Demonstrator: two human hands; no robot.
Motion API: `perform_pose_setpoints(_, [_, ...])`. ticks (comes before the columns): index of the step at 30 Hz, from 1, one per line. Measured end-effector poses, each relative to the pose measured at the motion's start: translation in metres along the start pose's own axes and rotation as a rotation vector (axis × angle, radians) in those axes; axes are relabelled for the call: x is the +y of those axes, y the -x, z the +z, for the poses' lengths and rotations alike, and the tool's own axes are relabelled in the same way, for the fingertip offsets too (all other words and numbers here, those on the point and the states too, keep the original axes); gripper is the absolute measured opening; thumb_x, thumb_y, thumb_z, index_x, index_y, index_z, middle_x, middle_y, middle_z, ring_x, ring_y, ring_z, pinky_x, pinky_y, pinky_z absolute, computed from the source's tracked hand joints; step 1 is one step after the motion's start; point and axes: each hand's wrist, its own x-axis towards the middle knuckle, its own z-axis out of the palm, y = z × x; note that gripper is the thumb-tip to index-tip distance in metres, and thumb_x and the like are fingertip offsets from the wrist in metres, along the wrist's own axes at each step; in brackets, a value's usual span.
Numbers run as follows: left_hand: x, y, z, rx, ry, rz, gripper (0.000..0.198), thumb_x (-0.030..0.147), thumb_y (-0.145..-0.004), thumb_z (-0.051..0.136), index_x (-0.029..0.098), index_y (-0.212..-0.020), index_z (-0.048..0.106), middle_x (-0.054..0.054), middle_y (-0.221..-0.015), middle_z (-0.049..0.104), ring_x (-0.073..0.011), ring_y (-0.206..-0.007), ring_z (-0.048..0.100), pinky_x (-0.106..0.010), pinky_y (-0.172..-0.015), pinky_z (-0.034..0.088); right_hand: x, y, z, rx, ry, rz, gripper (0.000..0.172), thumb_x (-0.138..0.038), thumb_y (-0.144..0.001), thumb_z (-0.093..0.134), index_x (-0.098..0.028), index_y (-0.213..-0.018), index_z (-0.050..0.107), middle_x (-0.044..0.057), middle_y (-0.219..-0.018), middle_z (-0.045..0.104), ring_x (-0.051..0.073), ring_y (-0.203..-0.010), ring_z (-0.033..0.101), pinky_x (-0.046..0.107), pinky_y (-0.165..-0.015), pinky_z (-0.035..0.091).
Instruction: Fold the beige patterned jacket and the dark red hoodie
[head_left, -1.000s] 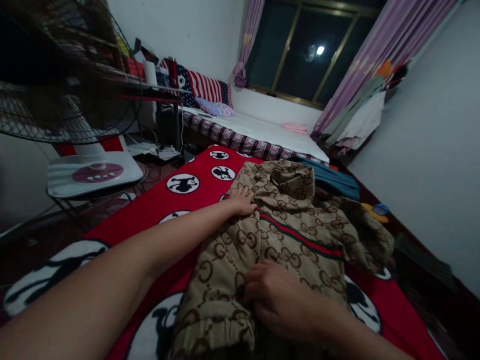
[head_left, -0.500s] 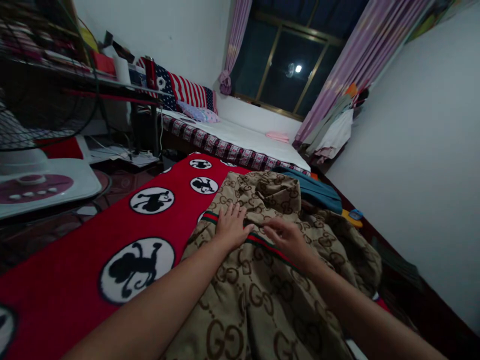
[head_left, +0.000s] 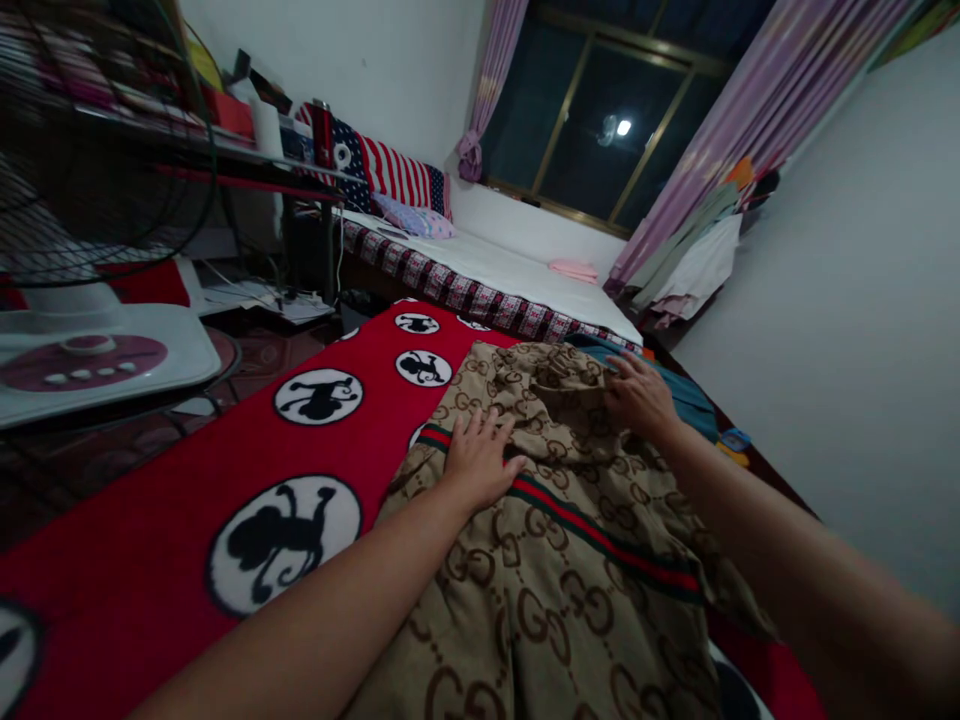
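Observation:
A tan jacket (head_left: 555,590) printed with brown interlocking letters and crossed by a green-and-red stripe lies spread on a red blanket (head_left: 225,450) with black-and-white cartoon circles. My left hand (head_left: 480,462) lies flat on the jacket near the stripe's left end, fingers spread. My right hand (head_left: 639,397) rests on the right side of the jacket's crumpled hood (head_left: 551,375), fingers extended over the fabric. A teal garment (head_left: 694,400) shows just beyond the right hand.
A white fan base (head_left: 97,360) and its wire cage stand at left, beside a cluttered desk (head_left: 225,170). Beyond the blanket lies a bed (head_left: 525,275) with pillows, then a dark window with purple curtains. Clothes hang at right by the white wall.
My right hand has moved from the jacket's stripe up and to the right onto the hood's edge. My left hand stays flat in about the same place.

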Motion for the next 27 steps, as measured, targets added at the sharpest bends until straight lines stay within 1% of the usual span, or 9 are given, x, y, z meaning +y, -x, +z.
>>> perform_pose_setpoints(4, [0.002, 0.000, -0.002, 0.022, 0.044, -0.013, 0.071, 0.062, -0.090, 0.036, 0.018, -0.145, 0.039, -0.010, -0.153, 0.035, -0.0320, -0.142, 0.026, -0.054, -0.116, 0.015, 0.022, 0.002, -0.053, 0.062, -0.049, 0.255, 0.021, -0.030, -0.082, 0.054, -0.019, -0.081, 0.073, 0.011, -0.098, 0.072, 0.027, -0.097, 0.062, 0.038, -0.084, 0.045])
perform_pose_setpoints(8, [0.001, -0.003, -0.011, 0.085, 0.205, -0.054, 0.061, 0.057, -0.095, 0.029, 0.018, -0.138, 0.049, -0.009, -0.145, 0.047, -0.0273, -0.137, 0.037, -0.049, -0.115, 0.023, 0.006, 0.030, -0.111, -0.002, -0.173, 0.459, 0.028, -0.041, -0.082, 0.057, -0.018, -0.069, 0.069, 0.010, -0.066, 0.066, 0.022, -0.067, 0.061, 0.031, -0.058, 0.038])
perform_pose_setpoints(11, [-0.003, -0.006, -0.017, 0.186, 0.396, -0.096, 0.045, 0.041, -0.100, 0.028, 0.021, -0.127, 0.058, -0.006, -0.133, 0.059, -0.0189, -0.126, 0.051, -0.035, -0.109, 0.036, -0.031, 0.065, -0.145, -0.299, -0.726, 0.305, 0.042, -0.054, -0.083, 0.053, -0.019, -0.064, 0.065, 0.006, -0.061, 0.064, 0.017, -0.059, 0.059, 0.028, -0.054, 0.038])
perform_pose_setpoints(13, [-0.006, -0.008, -0.019, 0.242, 0.479, -0.117, 0.040, 0.033, -0.099, 0.031, 0.019, -0.120, 0.062, -0.006, -0.126, 0.064, -0.0172, -0.119, 0.056, -0.029, -0.104, 0.041, -0.054, 0.086, -0.158, -0.593, -1.124, 0.138, 0.042, -0.058, -0.080, 0.058, -0.020, -0.090, 0.070, 0.005, -0.068, 0.069, 0.018, -0.063, 0.063, 0.028, -0.057, 0.044])
perform_pose_setpoints(15, [-0.009, -0.009, -0.018, 0.267, 0.506, -0.128, 0.034, 0.028, -0.097, 0.037, 0.018, -0.115, 0.065, -0.008, -0.120, 0.066, -0.0180, -0.114, 0.059, -0.029, -0.101, 0.044, -0.066, 0.102, -0.155, -0.662, -1.326, 0.107, 0.051, -0.055, -0.080, 0.061, -0.020, -0.118, 0.062, 0.005, -0.075, 0.071, 0.020, -0.069, 0.066, 0.030, -0.063, 0.049])
perform_pose_setpoints(19, [-0.010, -0.007, -0.014, 0.245, 0.479, -0.085, 0.027, 0.021, -0.089, 0.047, 0.019, -0.105, 0.069, -0.006, -0.111, 0.068, -0.0189, -0.107, 0.061, -0.030, -0.097, 0.047, -0.057, 0.116, -0.105, -0.186, -1.187, 0.304, 0.047, -0.042, -0.075, 0.067, -0.021, -0.116, 0.062, 0.010, -0.104, 0.069, 0.023, -0.097, 0.065, 0.037, -0.082, 0.051])
perform_pose_setpoints(20, [-0.010, -0.007, -0.013, 0.237, 0.471, -0.071, 0.026, 0.020, -0.088, 0.048, 0.020, -0.103, 0.070, -0.006, -0.109, 0.069, -0.0190, -0.107, 0.061, -0.030, -0.097, 0.047, -0.053, 0.117, -0.088, -0.149, -1.137, 0.314, 0.051, -0.038, -0.070, 0.071, -0.023, -0.118, 0.061, 0.010, -0.119, 0.064, 0.026, -0.109, 0.060, 0.039, -0.085, 0.051])
perform_pose_setpoints(23, [-0.011, -0.006, -0.012, 0.232, 0.496, -0.060, 0.026, 0.019, -0.087, 0.048, 0.020, -0.100, 0.071, -0.006, -0.108, 0.069, -0.0197, -0.106, 0.062, -0.031, -0.098, 0.046, -0.051, 0.116, -0.045, -0.232, -1.188, 0.372, 0.078, -0.036, -0.061, 0.075, -0.026, -0.134, 0.048, 0.012, -0.139, 0.050, 0.028, -0.120, 0.054, 0.041, -0.086, 0.051])
perform_pose_setpoints(27, [-0.012, -0.009, -0.016, 0.234, 0.799, -0.170, 0.025, 0.021, -0.086, 0.048, 0.019, -0.094, 0.072, -0.007, -0.108, 0.070, -0.0225, -0.109, 0.060, -0.037, -0.103, 0.042, -0.076, 0.115, -0.022, -0.435, -1.324, 0.571, 0.080, -0.047, -0.059, 0.077, -0.018, -0.129, 0.051, 0.012, -0.105, 0.067, 0.024, -0.091, 0.066, 0.038, -0.077, 0.053])
